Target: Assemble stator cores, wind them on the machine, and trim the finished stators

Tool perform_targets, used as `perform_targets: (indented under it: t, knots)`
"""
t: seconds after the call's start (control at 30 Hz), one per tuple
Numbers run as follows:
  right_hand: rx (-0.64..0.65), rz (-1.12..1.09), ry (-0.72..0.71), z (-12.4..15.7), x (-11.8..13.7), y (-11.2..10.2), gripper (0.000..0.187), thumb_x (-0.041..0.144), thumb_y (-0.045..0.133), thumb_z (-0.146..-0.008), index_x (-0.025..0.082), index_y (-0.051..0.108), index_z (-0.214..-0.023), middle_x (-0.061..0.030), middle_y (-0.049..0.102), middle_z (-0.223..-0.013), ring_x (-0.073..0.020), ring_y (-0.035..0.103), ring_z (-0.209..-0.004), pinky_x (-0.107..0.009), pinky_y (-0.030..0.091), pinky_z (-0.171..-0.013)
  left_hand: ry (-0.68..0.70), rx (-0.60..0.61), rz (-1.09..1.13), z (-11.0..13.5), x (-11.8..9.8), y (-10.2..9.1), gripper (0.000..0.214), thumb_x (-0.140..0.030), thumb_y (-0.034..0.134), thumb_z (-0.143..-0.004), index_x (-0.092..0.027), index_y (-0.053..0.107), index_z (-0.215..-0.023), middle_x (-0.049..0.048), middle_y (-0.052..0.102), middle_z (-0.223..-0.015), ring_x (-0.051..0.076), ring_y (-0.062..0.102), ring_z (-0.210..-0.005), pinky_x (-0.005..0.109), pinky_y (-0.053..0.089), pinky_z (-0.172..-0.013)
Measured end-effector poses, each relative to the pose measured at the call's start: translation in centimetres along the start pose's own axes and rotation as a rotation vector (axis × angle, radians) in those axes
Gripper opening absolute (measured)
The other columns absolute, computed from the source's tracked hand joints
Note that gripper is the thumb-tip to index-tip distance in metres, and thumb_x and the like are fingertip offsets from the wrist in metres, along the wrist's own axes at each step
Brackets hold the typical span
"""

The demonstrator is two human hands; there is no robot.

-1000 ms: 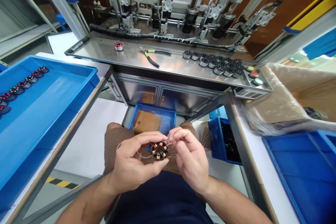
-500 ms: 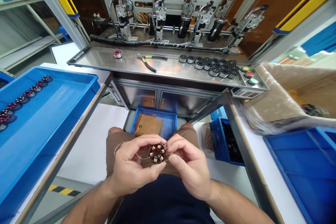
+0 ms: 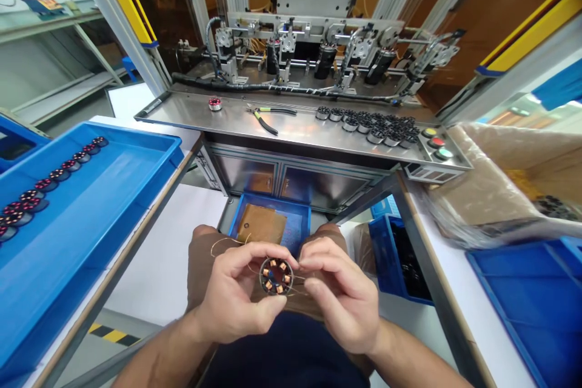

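Note:
A ring-shaped motor stator (image 3: 264, 275) with copper windings and a dark rim faces up above my lap. My left hand (image 3: 240, 291) grips it by the edge, the fingers over the far side and the thumb at the near side. A thin copper wire (image 3: 222, 239) loops out behind the left fingers. More fine copper wires (image 3: 299, 279) leave the stator's right side and run to my right hand (image 3: 343, 291). Its curled fingers and thumb close around these wires; the exact pinch point is partly hidden.
On the steel machine ledge (image 3: 182, 110) lie a red-topped stator (image 3: 214, 104), cutting pliers (image 3: 268, 116) and many black-topped stators (image 3: 377, 127). Control buttons (image 3: 436, 142) sit at its right. A blue tray (image 3: 104, 176) with a row of stators is left; a lined carton (image 3: 491, 188) is right.
The view has tilted and shifted slightly, so the bench appears lower and further right. The stator is turned a little in my left hand. My right hand sits slightly further from it.

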State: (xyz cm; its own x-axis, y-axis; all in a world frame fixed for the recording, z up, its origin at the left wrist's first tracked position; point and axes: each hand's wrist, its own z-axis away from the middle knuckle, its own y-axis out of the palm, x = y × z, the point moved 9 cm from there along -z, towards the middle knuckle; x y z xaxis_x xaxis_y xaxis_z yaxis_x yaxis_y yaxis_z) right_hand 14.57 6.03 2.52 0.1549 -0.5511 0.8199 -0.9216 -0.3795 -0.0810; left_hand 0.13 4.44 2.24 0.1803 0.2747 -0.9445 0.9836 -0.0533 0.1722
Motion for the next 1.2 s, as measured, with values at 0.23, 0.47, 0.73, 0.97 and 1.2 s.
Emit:
perform_targets:
  t: [0.23,0.47,0.73,0.97,1.2]
  knots:
    - [-0.07,0.074,-0.107,0.0,1.6,0.2,0.029,-0.002,0.059,-0.081,0.018,0.068,-0.101,-0.0046,0.061,-0.08,-0.0176,0.057,-0.072,-0.038,0.051,-0.068,0.076,-0.001,-0.072,0.4,-0.2,-0.1,0.053,0.003,0.066,-0.06,-0.021,0.073,-0.107,0.004,0.077,-0.095,0.017,0.073,-0.082,0.022,0.06,-0.077]
    - [-0.075,0.033,-0.216,0.3,3.0,0.8,0.03,0.003,0.057,-0.085,0.016,0.068,-0.11,-0.006,0.061,-0.078,-0.0177,0.057,-0.069,-0.037,0.05,-0.061,0.189,-0.091,-0.179,0.9,-0.9,-0.3,0.059,0.002,0.07,-0.061,-0.025,0.07,-0.114,0.0039,0.078,-0.101,0.017,0.073,-0.081,0.024,0.06,-0.075]
    - [0.168,0.09,-0.273,-2.6,2.8,0.0,0.035,0.031,0.076,-0.085,0.022,0.067,-0.118,-0.0108,0.065,-0.103,-0.0241,0.062,-0.095,-0.046,0.054,-0.081,-0.203,0.052,0.252,0.0,1.5,1.0,0.036,-0.016,0.082,-0.065,-0.021,0.076,-0.101,0.0053,0.077,-0.085,0.014,0.07,-0.07,0.02,0.056,-0.066]
    - [0.292,0.136,-0.361,-4.0,4.4,1.0,0.012,0.033,0.072,-0.089,0.025,0.071,-0.098,-0.0073,0.072,-0.103,-0.0213,0.064,-0.095,-0.041,0.058,-0.078,-0.367,0.176,0.355,0.6,2.8,2.4,0.035,-0.037,0.085,-0.067,-0.015,0.076,-0.092,0.0078,0.073,-0.08,0.016,0.066,-0.071,0.024,0.054,-0.066]
    - [0.062,0.599,-0.604,-0.7,6.5,-0.1,0.005,0.021,0.073,-0.087,0.021,0.073,-0.093,-0.0019,0.07,-0.072,-0.0172,0.059,-0.072,-0.035,0.057,-0.067,-0.331,0.118,0.381,0.4,3.0,2.0,0.038,-0.029,0.087,-0.068,-0.021,0.075,-0.104,0.0059,0.077,-0.09,0.015,0.07,-0.076,0.02,0.055,-0.071]
